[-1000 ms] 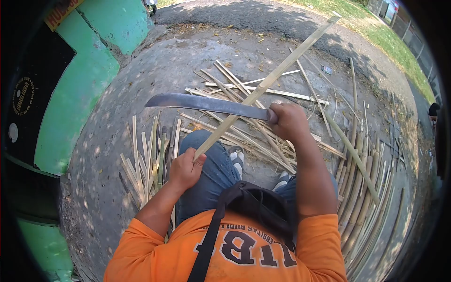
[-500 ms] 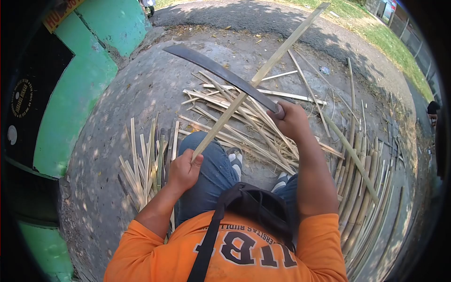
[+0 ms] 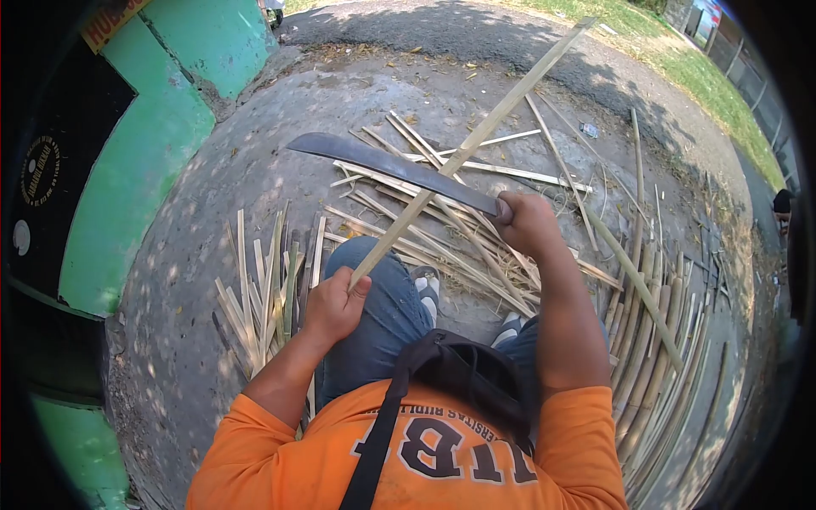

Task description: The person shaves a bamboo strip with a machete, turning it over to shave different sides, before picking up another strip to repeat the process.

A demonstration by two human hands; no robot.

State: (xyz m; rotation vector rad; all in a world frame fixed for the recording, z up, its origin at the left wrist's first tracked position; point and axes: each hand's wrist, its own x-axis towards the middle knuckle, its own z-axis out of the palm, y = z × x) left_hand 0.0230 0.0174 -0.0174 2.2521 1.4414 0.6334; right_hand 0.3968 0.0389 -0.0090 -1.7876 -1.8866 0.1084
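My left hand point(image 3: 337, 306) is closed round the near end of a long bamboo strip point(image 3: 501, 110), which slants up and away to the right. My right hand point(image 3: 529, 226) grips the handle of a machete point(image 3: 391, 168). Its broad dark blade points left and lies across the strip, touching it about mid-length. Below the blade, on the ground, lies a loose pile of split bamboo strips point(image 3: 476, 246) with thin shavings among them.
More split strips point(image 3: 255, 293) lie by my left knee. On the right rests a stack of bamboo poles point(image 3: 650, 357), with one longer pole point(image 3: 637, 280) across it. A green wall point(image 3: 127, 204) stands at left; a paved road point(image 3: 425, 34) runs beyond the concrete.
The machete has come down and nearer along the strip, its blade now more level. The strip's far end has dipped slightly. My left hand stays in place.
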